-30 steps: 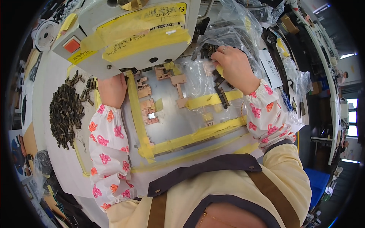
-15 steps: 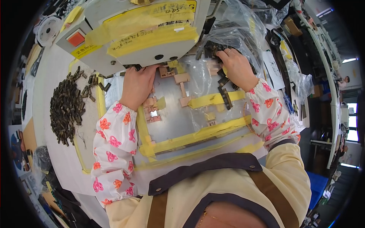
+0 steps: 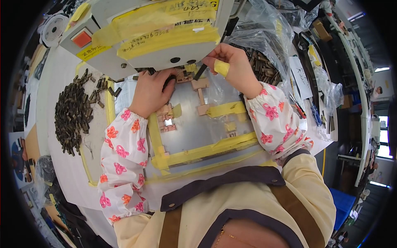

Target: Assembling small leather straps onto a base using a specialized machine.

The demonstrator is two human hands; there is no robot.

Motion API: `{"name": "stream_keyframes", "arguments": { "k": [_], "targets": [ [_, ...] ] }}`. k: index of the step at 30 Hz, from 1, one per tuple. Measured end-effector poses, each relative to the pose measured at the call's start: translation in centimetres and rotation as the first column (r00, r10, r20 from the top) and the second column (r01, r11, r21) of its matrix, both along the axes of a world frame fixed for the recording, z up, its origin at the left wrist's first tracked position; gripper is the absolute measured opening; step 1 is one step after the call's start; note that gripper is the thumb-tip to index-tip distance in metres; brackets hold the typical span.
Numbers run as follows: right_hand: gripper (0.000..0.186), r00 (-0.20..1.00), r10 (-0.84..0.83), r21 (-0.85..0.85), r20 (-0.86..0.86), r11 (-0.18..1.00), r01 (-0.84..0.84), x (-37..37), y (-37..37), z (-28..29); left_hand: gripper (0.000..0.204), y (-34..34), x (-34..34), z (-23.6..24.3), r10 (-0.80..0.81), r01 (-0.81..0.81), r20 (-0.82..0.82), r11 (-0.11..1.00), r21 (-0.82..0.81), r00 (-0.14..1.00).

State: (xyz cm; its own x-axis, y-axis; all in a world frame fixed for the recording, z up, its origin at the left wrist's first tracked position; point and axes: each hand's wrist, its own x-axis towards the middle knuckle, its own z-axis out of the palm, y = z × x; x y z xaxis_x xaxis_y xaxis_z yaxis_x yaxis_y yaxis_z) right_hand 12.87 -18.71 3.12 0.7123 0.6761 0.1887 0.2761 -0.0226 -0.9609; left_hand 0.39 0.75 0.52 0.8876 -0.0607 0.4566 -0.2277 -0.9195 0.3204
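My right hand (image 3: 233, 68) has yellow tape round one finger. Its thumb and fingers pinch a short dark strip (image 3: 200, 72), held tilted just below the machine's right lower edge. My left hand (image 3: 153, 91) rests on the metal plate (image 3: 184, 124) under the machine, its fingers curled. A dark patch shows between its thumb and fingers, and the fingertips are partly hidden, so what it grips is unclear. Copper-coloured blocks (image 3: 201, 91) are fixed on the plate between my hands, with more blocks (image 3: 167, 122) below my left hand.
The grey machine (image 3: 165, 58) with yellow tape and a red button (image 3: 81, 39) overhangs the plate. Small dark pieces (image 3: 72, 115) lie heaped at left. More dark strips (image 3: 262, 66) lie by clear plastic bags (image 3: 264, 29) at right. Yellow tape (image 3: 206, 149) borders the plate.
My right hand has moved left from the right-hand pile to the machine's edge, bringing a dark strip. The cluster of dark strips under it is gone from the plate. My left hand's thumb has curled in.
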Motion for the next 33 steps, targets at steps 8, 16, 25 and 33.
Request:
{"name": "stream_keyframes", "arguments": {
  "k": [8, 16, 25, 33],
  "targets": [
    [0.013, 0.976, -0.053, -0.054, 0.213, 0.996, 0.066, 0.5, 1.0, -3.5, 0.014, -0.5, 0.5, -0.5, 0.195, -0.180, -0.090, 0.972, 0.154, 0.977],
    [0.018, 0.821, 0.265, -0.278, 0.505, 0.951, -0.136, 1.8, -0.6, -2.2, 0.015, -0.2, 0.5, -0.7, 0.081, -0.082, 0.017, 0.994, 0.078, 0.997],
    [0.022, 0.740, 0.201, -0.197, 0.641, 0.976, -0.095, 2.0, -0.4, -3.6, 0.014, -0.3, 0.7, -0.9, 0.038, -0.034, 0.089, 0.998, -0.044, 0.995],
    [0.012, 0.914, 0.149, -0.159, 0.376, 0.983, -0.094, 1.8, -0.6, -2.0, 0.013, -0.9, -0.1, 0.2, 0.002, -0.136, -0.262, 0.858, -0.496, 0.965]
  ]
}}
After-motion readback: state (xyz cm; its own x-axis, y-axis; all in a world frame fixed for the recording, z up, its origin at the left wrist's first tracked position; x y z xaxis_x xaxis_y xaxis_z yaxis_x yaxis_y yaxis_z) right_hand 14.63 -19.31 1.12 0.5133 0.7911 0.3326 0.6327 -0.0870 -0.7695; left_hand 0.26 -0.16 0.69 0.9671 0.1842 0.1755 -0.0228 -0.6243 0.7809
